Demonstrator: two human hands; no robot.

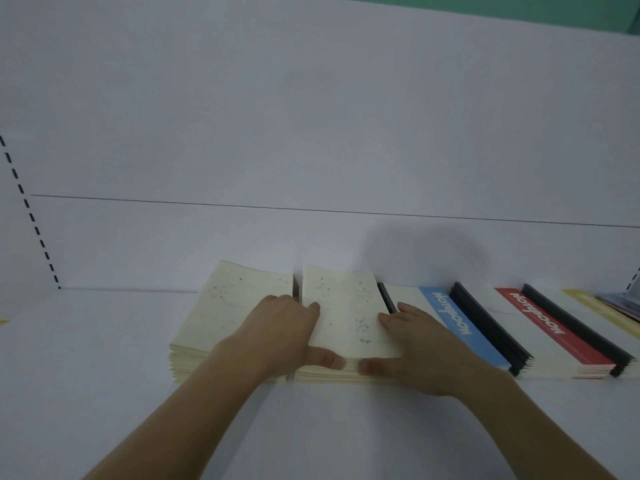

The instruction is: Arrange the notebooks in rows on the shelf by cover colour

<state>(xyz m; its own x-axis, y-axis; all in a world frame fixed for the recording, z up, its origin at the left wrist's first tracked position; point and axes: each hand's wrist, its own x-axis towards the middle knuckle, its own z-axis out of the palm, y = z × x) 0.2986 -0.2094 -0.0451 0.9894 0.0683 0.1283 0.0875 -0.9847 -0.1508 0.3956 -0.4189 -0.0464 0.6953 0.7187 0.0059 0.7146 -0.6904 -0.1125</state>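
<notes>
Two piles of cream notebooks with faint constellation prints lie side by side on the white shelf [104, 341]. My left hand [277, 334] rests across the gap between the left cream pile [225, 306] and the right cream pile [346, 306]. Its thumb presses the right pile's front edge and its fingers lie on that pile's left side. My right hand [419, 348] holds the same pile from the right, fingers on the cover, thumb on the front edge. Further right lie a blue-banded notebook pile [460, 327] and a red-banded notebook pile [547, 327], each with a black spine.
A yellow-striped notebook [595, 310] lies at the far right edge, with darker covers behind it. A slotted upright [31, 216] runs along the left of the white back panel [311, 133]. Bare shelf surface spreads left of the cream piles and in front of them.
</notes>
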